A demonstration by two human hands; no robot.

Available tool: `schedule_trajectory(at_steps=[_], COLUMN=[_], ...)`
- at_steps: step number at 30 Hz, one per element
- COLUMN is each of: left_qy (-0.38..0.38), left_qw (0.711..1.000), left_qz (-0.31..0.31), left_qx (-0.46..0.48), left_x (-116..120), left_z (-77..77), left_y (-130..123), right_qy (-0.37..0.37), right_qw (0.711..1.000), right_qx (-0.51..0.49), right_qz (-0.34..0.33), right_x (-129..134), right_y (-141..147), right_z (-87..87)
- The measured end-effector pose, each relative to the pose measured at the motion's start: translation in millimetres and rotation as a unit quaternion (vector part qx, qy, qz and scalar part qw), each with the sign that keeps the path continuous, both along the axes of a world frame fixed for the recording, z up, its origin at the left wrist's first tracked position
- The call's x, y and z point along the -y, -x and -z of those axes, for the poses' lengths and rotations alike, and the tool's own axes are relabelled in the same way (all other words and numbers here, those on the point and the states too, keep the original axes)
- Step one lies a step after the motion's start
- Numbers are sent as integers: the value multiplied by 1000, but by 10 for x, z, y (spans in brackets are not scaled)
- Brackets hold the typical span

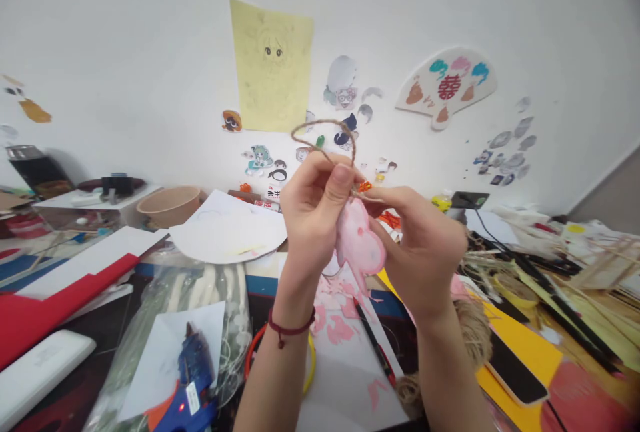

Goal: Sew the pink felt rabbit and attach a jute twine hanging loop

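Both of my hands are raised over the middle of the table, close together. Between them hangs a pink paper cutout [361, 239] with rounded lobes and a small red spot. A loop of brown twine [325, 123] rises above the fingers. My left hand [317, 205] pinches the twine at the top of the cutout, thumb against the fingers. My right hand [423, 239] pinches a strand of the twine just to the right, by a small orange bit [365, 187]. The exact knot is hidden behind the fingers.
Pink paper scraps [337, 325] lie on white paper below. A blue glue gun [193, 379] with a lit red light sits at lower left. On the right are a twine ball [473, 335] and a phone [517, 365]. Behind stands a tan bowl [170, 205] beside white card [230, 229].
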State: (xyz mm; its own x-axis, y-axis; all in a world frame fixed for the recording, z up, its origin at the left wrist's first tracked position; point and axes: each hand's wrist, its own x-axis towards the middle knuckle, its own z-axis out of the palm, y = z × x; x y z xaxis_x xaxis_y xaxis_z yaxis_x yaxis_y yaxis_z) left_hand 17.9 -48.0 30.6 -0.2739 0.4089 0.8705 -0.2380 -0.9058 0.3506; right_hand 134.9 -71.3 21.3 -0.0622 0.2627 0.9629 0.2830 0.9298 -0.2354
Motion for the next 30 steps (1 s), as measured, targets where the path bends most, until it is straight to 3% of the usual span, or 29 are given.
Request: schedule_trajectory(at_steps=[6, 15, 26, 30], left_qy=[-17, -17, -12, -8], left_qw=[1000, 999, 997, 998], left_qz=[1, -47, -70, -61], left_qx=[-2, -7, 7, 7], left_x=[0, 46, 114, 131], left_z=[5, 8, -5, -10], left_y=[-19, -28, -79, -77], right_qy=[-49, -51, -29, -34], right_qw=[997, 995, 996, 995], right_qx=[31, 72, 60, 62], right_qz=[47, 45, -64, -70], right_x=[68, 120, 72, 62], right_y=[-2, -28, -59, -57], right_z=[-29, -55, -30, -18])
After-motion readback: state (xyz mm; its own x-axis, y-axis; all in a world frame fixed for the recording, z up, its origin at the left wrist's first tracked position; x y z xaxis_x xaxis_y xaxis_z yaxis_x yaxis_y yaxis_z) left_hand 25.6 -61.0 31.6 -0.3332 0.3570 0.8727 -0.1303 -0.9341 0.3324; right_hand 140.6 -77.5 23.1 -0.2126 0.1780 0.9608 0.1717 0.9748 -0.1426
